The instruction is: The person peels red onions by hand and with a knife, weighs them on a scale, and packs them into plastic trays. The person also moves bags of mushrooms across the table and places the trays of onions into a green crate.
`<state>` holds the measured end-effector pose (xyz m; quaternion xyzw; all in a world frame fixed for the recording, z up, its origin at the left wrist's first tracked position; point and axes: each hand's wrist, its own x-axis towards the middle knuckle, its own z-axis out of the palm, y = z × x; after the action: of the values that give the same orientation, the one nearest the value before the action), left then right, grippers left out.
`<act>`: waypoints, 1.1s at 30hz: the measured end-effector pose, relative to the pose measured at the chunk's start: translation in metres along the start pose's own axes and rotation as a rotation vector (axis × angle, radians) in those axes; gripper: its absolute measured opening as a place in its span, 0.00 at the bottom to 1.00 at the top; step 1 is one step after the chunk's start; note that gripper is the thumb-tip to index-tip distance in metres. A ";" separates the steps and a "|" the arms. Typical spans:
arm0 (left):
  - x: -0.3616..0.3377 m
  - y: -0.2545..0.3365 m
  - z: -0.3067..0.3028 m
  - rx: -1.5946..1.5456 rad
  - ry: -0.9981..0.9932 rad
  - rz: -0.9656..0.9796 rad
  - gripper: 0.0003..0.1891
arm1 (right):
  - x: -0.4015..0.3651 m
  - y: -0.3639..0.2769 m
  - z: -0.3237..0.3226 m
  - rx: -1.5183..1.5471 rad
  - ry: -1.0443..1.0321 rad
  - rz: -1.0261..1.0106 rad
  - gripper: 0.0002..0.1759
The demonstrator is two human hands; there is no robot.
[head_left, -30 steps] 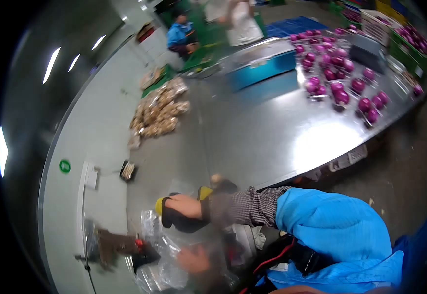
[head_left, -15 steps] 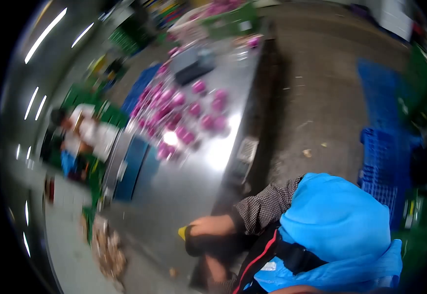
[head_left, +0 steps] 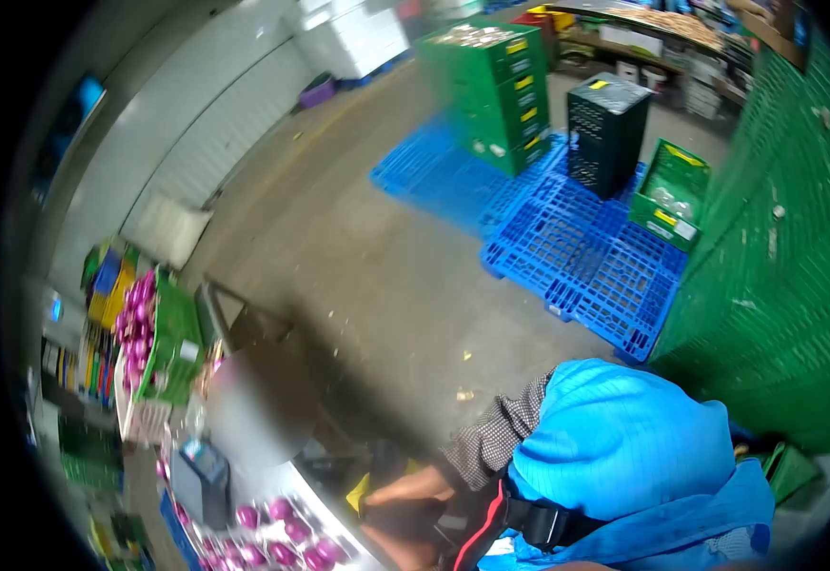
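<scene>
The onions (head_left: pixel 247 517) were purple, the pallet (head_left: pixel 582 249) bright blue, and the crate stack (head_left: pixel 499 109) green with yellow labels (head_left: pixel 525 83). The smock (head_left: pixel 624 428) was sky blue, the sleeve (head_left: pixel 501 436) finely checked in dark and white.

You have before you at least two blue pallets (head_left: pixel 586 252), one black crate stack (head_left: pixel 603 138), one green onion crate (head_left: pixel 181 344), one purple tub (head_left: pixel 318 92) and one grey box (head_left: pixel 201 487).
</scene>
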<state>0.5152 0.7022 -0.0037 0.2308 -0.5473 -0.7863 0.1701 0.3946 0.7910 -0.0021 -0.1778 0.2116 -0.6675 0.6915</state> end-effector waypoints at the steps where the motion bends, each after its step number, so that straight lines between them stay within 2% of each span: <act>1: 0.012 0.003 0.011 -0.010 -0.040 -0.027 0.36 | -0.004 -0.010 -0.006 0.181 0.009 0.048 0.23; 2: 0.021 0.003 0.017 -0.015 -0.081 -0.051 0.37 | -0.008 -0.019 -0.010 0.196 -0.012 0.009 0.23; 5: 0.043 0.004 0.028 -0.045 -0.226 -0.155 0.40 | -0.020 -0.034 -0.021 -0.077 0.049 -0.249 0.22; 7: 0.104 -0.036 -0.023 -0.004 -0.418 -0.442 0.35 | -0.021 -0.041 -0.027 -0.265 0.132 -0.389 0.21; 9: 0.111 -0.009 0.019 0.170 -0.467 -0.312 0.36 | -0.017 -0.049 -0.032 -0.408 0.239 -0.506 0.20; 11: 0.152 -0.022 0.010 0.060 -0.561 -0.390 0.36 | -0.007 -0.055 -0.035 -0.495 0.339 -0.596 0.20; 15: 0.160 0.014 0.045 -0.124 -0.671 -0.120 0.23 | 0.019 -0.063 -0.032 -0.590 0.527 -0.752 0.19; 16: 0.155 0.026 0.054 -0.171 -0.633 -0.225 0.24 | 0.027 -0.064 -0.031 -0.601 0.570 -0.790 0.18; 19: 0.170 0.044 0.047 0.131 -0.655 0.039 0.25 | 0.047 -0.060 -0.031 -0.641 0.735 -0.937 0.18; 23: 0.176 0.051 0.075 0.095 -0.736 0.075 0.26 | 0.069 -0.057 -0.050 -0.673 1.046 -1.252 0.17; 24: 0.179 0.045 0.081 0.061 -0.720 0.058 0.27 | 0.079 -0.061 -0.098 -0.948 0.914 -1.243 0.25; 26: 0.185 0.028 0.097 -0.018 -0.671 0.039 0.28 | 0.065 -0.070 -0.089 -1.029 1.213 -1.195 0.16; 27: 0.200 -0.001 0.097 -0.025 -0.577 0.063 0.27 | 0.052 -0.074 -0.087 -1.129 1.227 -1.111 0.20; 28: 0.257 -0.029 0.075 -0.052 -0.788 -0.067 0.25 | 0.038 -0.078 -0.085 -1.233 1.236 -1.028 0.25; 29: 0.240 -0.026 0.089 0.205 -0.608 0.333 0.25 | 0.024 -0.082 -0.083 -1.336 1.239 -0.948 0.29; 32: 0.277 -0.051 0.094 -0.291 -0.852 -0.330 0.26 | 0.002 -0.107 -0.098 -1.354 1.202 -0.360 0.40; 33: 0.288 -0.060 0.100 -0.129 -0.774 -0.175 0.24 | 0.001 -0.111 -0.110 -1.262 1.247 -0.311 0.39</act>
<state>0.2190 0.6509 -0.0817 -0.0479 -0.4986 -0.8595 -0.1023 0.2421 0.7891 -0.0369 -0.1565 0.8489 -0.4886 0.1269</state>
